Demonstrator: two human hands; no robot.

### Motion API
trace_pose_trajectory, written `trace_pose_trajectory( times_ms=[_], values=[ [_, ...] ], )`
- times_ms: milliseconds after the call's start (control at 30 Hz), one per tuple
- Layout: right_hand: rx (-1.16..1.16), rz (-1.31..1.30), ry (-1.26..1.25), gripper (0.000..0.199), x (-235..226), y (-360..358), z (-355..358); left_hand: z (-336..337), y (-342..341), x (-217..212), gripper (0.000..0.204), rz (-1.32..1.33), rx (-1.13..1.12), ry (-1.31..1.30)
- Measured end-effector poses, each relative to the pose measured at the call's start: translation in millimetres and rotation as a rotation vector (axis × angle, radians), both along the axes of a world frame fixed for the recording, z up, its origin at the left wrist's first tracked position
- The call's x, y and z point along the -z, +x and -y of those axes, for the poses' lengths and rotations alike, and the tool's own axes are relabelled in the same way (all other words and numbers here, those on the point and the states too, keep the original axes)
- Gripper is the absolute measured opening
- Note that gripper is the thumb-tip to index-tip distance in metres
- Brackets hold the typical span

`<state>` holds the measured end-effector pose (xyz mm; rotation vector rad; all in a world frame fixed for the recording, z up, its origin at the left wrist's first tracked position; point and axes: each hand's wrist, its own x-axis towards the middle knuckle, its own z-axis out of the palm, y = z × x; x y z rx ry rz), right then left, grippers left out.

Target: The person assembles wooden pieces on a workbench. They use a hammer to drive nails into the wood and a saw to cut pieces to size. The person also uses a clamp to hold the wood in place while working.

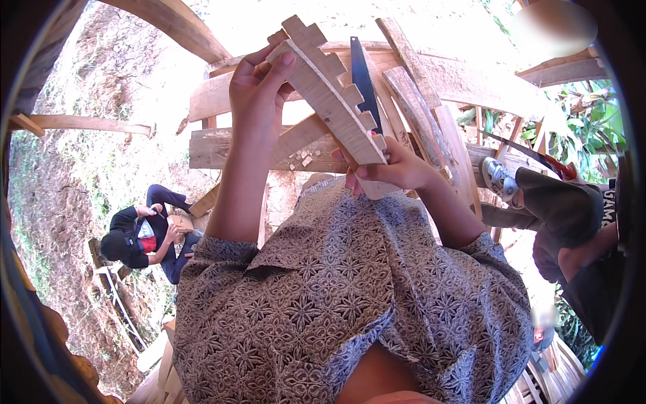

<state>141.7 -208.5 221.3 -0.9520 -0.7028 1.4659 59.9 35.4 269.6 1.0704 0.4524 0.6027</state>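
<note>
Raised in front of my chest is a notched wooden piece [326,111], tilted from upper left to lower right, with square teeth cut along its far edge. It looks like two boards laid together, though I cannot tell whether they are joined. My left hand [259,91] is closed around its upper end, thumb on the near face. Around the lower end my right hand [400,165] is closed, some fingers hidden behind the wood. Just beyond the teeth, a handsaw [364,87] with a dark blade rests on the planks; its handle is mostly hidden.
Loose planks [417,118] lie across a rough wooden bench [208,148], with small wood offcuts [306,160] on it. A person [151,229] sits at the left holding a wood block [180,223]. Another person's leg and shoe [499,178] are close on the right, near a second saw [521,149].
</note>
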Motion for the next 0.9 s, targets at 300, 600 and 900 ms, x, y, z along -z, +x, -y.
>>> trace_pose_trajectory(
  times_ms=[300, 600, 900],
  values=[
    [-0.048, 0.079, 0.034, 0.044, -4, 1, -6, -1, -10, 3, 0.042, 0.019, -0.002, 0.044],
    [-0.018, 0.12, 0.031, 0.042, -10, 1, -4, 2, -19, -2, 0.053, -0.082, -0.027, 0.187],
    [0.137, -0.014, -0.143, 0.049, -1, 16, -4, -14, -110, 7, 0.076, -0.954, 0.388, 1.264]
  ],
)
